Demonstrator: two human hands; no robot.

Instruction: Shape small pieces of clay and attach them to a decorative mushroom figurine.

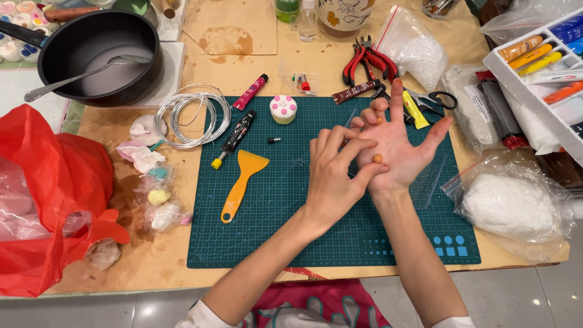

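Observation:
My right hand (404, 143) is held palm up over the green cutting mat (273, 231), fingers spread wide. A small orange clay ball (378, 158) lies on its palm. My left hand (331, 182) reaches across from the left, and its thumb and forefinger close around the ball. Another tiny orange bit (380, 120) sits at the base of my right fingers.
On the mat lie a yellow scraper (242, 182), a black tube (238, 130) and a white-and-pink clay piece (283, 109). A wire coil (191, 115), a black pan with a spoon (100, 54), red pliers (367, 61), scissors (440, 100), bagged white clay (510, 203), a paint tray (546, 54) and a red bag (42, 200) surround it.

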